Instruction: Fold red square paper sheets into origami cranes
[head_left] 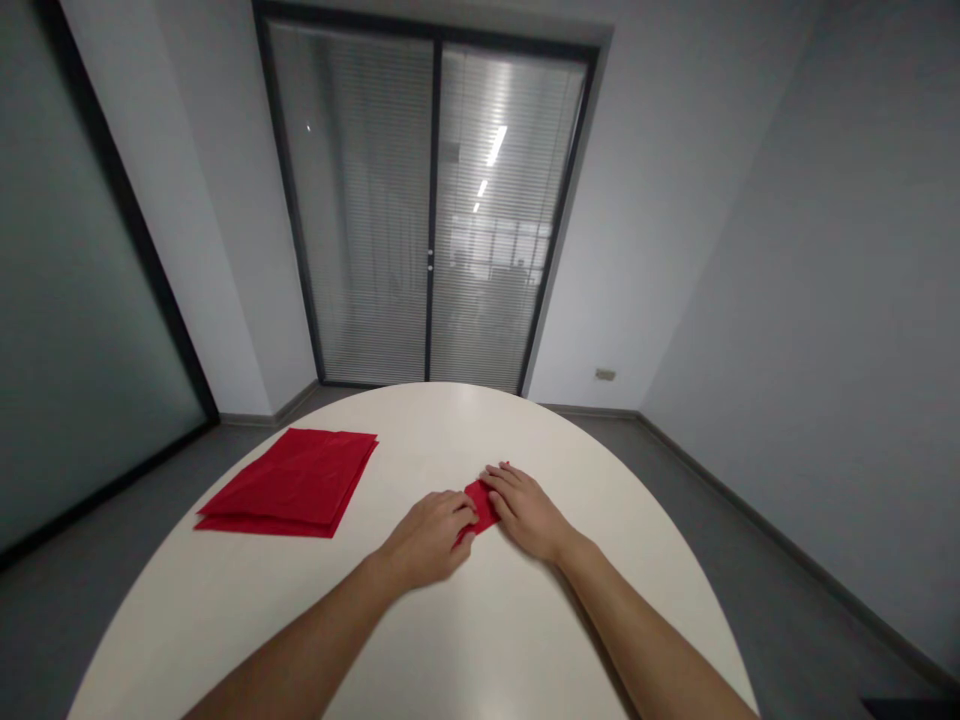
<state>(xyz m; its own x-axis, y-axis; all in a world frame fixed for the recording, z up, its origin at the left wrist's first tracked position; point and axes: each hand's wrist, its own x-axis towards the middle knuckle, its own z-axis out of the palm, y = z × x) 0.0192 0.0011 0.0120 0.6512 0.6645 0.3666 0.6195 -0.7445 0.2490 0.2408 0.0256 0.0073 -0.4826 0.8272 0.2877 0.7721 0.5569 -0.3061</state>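
From the head camera, a round white table (450,640) fills the lower half of the scene, and everything else can be placed against it.

Near the middle of the table lies a small folded red napkin (481,503), mostly covered by the two hands, with only a narrow strip of red showing between them. The left hand (431,537) comes in from the table's near left edge. Its fingers are curled and their tips are on the left end of the napkin. A sliver of red shows under them, but I cannot tell whether they pinch the fold or only press it down. The right hand (526,511) comes in from the table's near right edge and lies palm-down with its fingers stretched out flat. It rests on the right part of the napkin and grasps nothing. The fingertips of the two hands almost meet over the napkin.

On the table's left part, well apart from the hands, sits a flat stack of red napkins (292,482), unfolded and square.

Beyond the table's far edge stands a dark-framed glass door (431,200) with closed blinds. A wall socket (604,375) sits low on the wall beyond the table's far right edge.
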